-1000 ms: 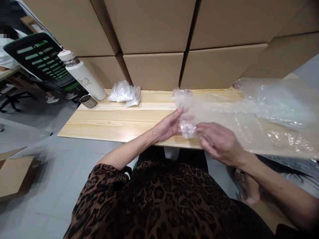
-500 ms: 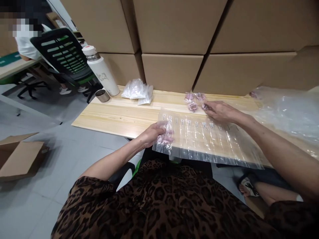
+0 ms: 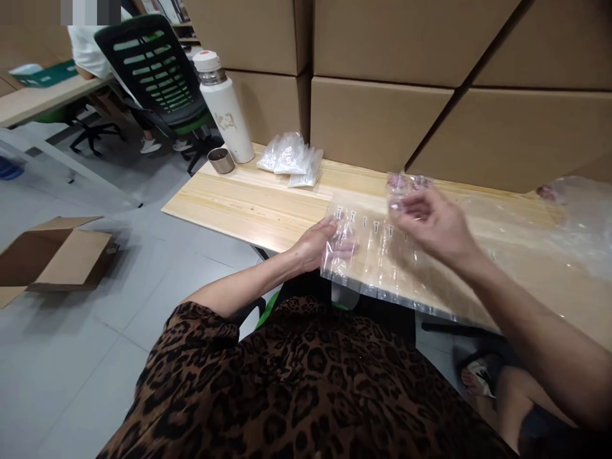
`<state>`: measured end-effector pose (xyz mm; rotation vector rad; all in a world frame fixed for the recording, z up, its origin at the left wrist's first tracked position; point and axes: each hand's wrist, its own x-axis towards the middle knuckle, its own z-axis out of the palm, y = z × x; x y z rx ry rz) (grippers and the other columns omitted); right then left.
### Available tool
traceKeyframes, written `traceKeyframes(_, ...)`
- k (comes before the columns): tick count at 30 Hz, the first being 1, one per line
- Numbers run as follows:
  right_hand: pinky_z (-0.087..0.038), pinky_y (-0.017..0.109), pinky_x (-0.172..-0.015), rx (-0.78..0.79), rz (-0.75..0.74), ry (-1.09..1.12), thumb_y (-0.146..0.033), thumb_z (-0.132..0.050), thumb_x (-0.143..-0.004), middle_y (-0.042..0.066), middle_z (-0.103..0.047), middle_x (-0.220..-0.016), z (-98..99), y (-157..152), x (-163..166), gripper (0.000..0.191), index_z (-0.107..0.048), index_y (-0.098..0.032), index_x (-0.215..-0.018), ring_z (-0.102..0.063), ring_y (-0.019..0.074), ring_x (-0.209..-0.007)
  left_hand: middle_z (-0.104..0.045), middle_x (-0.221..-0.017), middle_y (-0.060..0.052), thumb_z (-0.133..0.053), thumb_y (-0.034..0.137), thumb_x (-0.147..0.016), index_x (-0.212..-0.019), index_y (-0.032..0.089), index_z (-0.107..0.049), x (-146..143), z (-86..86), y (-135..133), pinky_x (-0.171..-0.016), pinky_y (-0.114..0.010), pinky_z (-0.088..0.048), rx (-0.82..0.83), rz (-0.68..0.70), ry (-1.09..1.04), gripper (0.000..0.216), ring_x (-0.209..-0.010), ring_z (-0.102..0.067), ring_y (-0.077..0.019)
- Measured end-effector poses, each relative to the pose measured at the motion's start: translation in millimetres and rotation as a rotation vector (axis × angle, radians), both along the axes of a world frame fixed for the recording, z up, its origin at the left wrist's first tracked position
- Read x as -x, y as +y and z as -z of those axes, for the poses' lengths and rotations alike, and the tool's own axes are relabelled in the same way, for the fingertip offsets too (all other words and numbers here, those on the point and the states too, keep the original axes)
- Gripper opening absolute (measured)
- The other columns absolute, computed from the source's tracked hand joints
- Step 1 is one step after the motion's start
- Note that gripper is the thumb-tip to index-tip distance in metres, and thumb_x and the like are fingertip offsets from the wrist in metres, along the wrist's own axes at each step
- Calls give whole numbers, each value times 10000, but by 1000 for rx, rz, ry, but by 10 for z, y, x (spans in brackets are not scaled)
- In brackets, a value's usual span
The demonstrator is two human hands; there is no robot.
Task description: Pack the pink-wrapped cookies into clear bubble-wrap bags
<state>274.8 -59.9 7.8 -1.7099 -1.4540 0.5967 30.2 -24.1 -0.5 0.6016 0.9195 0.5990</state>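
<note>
A fanned row of clear plastic bags (image 3: 373, 255) with small dark printed marks lies over the table's front edge. My left hand (image 3: 315, 245) grips the left end of the row, thumb on top and fingers showing through the film from beneath. Above the bags, my right hand (image 3: 430, 223) is raised with its fingertips pinched together, slightly blurred; a small shiny piece shows at the tips, too unclear to name. Just behind it lie small clear packets with purplish contents (image 3: 396, 183), partly covered by the hand.
Cardboard boxes (image 3: 377, 121) are stacked along the table's back. To the left stand a white thermos (image 3: 229, 118), a metal cup (image 3: 220, 160) and filled clear bags (image 3: 291, 156). More plastic film (image 3: 583, 217) lies right. An open carton (image 3: 71, 255) is on the floor; a person sits beyond the chair (image 3: 157, 70).
My right hand has lifted from the purplish packets and come back over the bags, fingers pinched. My left hand keeps its hold. The camera view has shifted.
</note>
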Motion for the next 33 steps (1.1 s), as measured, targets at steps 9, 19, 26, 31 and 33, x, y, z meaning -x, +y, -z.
traceKeyframes(9,-517,387,-687,-153,-333,-294,-376,-555,-994,81,-680,-812,213,145,695,234,-555,-237,-806,-612,218,-732,-800,-1002,-143,-514,193,-1102,-985,119,-693,-77,1,-12,-1090,-450,-595,-12,-91,-110,227,-1048,-770,-249)
traceKeyframes(19,-493,622,-1069,38,-122,-604,-354,-742,-898,207,-730,-1118,354,697,-443,193,-681,-185,-967,-645,400,-1209,-794,-1143,-146,-554,65,-1035,-1057,106,-683,-29,32,129,-824,-345,-652,-51,0,63,137,-778,-775,-170)
traceKeyframes(26,-579,536,-921,-141,-70,-471,-424,-641,-973,130,-748,-1018,330,525,-415,191,-676,-250,-1045,-706,312,-958,-793,-1060,-102,-544,45,-1025,-1079,136,-670,-18,53,130,-782,-327,-638,-75,9,50,165,-733,-763,-159)
traceKeyframes(31,-629,499,-834,-330,-223,-298,-430,-711,-971,115,-742,-1106,187,312,191,273,-626,-244,-1151,-726,289,-955,-786,-1029,-94,-569,103,-1041,-1094,134,-688,-39,59,137,-874,-364,-623,-63,17,24,134,-756,-731,-156)
traceKeyframes(33,-632,504,-852,-371,-349,-293,-393,-742,-957,123,-724,-1090,250,275,428,236,-611,-235,-1074,-716,297,-986,-781,-1015,-99,-532,200,-1088,-1092,132,-696,-35,61,148,-883,-367,-622,-35,-22,-14,177,-723,-686,-137)
